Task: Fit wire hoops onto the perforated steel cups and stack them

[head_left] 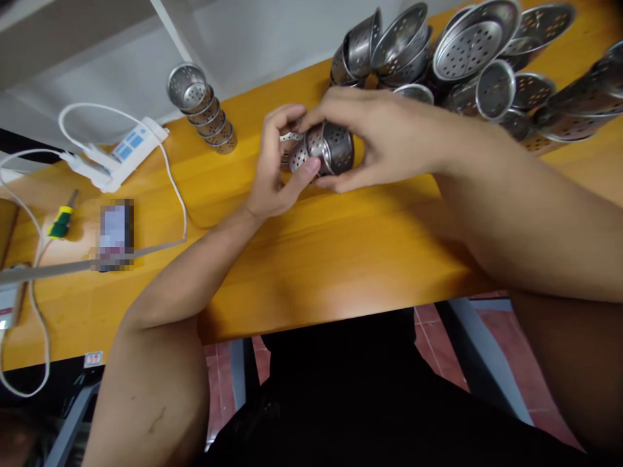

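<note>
Between my two hands, above the wooden table, are small perforated metal cups [331,149] lying on their side, one partly inside another. My left hand [280,162] curls round the left end of the cups, its thumb pressed on the near side. From the right, my right hand [360,136] grips the other end, fingers over the top and thumb below. The far side of the cups is hidden by my fingers. A leaning stack of similar perforated cups [207,113] stands to the left, near the wall.
Many perforated metal cups and bowls [470,55] crowd the back right of the table [341,259]. On the left are a white power strip [131,152] with looping cables, a green and yellow screwdriver [61,220] and a phone [115,233].
</note>
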`<action>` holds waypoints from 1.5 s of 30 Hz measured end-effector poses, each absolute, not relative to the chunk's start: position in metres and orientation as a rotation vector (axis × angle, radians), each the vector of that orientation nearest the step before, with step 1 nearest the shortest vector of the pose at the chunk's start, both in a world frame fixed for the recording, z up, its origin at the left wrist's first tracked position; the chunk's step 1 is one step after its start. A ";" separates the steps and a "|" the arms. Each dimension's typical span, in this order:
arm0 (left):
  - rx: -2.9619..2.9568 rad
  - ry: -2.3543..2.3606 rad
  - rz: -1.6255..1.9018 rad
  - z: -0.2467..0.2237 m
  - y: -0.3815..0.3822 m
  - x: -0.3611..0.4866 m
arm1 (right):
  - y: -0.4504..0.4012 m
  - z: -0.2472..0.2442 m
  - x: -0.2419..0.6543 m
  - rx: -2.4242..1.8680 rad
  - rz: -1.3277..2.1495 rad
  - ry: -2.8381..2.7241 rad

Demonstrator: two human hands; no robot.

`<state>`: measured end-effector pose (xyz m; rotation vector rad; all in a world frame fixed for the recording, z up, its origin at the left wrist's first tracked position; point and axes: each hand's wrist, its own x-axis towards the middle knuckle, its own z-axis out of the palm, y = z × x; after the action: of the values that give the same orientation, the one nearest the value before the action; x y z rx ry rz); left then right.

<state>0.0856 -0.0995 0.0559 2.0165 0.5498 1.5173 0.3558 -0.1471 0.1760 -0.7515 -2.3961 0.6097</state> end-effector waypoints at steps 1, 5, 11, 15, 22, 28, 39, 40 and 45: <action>1.973 0.573 1.459 0.051 -0.099 0.087 | -0.149 0.171 0.349 -0.748 0.690 -2.338; 1.953 0.301 1.413 0.043 -0.085 0.079 | -0.161 0.160 0.329 -0.743 0.936 -2.116; 1.949 0.147 1.376 0.042 -0.069 0.074 | -0.164 0.158 0.325 -0.729 1.024 -2.022; 1.509 0.536 1.131 0.056 -0.105 0.085 | -0.159 0.155 0.329 -0.755 0.896 -2.097; 1.271 0.628 0.969 0.074 -0.132 0.088 | -0.162 0.164 0.333 -0.766 0.686 -2.134; 1.279 0.647 1.064 0.063 -0.108 0.074 | -0.162 0.157 0.332 -0.778 0.806 -2.094; 1.370 0.605 1.052 0.048 -0.096 0.069 | -0.154 0.143 0.328 -0.661 1.033 -2.111; 1.370 0.600 1.052 0.047 -0.094 0.068 | -0.156 0.141 0.326 -0.669 1.097 -2.082; 1.421 0.707 1.064 0.044 -0.088 0.065 | -0.153 0.126 0.319 -0.661 1.373 -1.835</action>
<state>0.0645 -0.0885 0.0440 1.4214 0.7070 1.0636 0.3195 -0.1533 0.1257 -0.6606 -1.8349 1.3726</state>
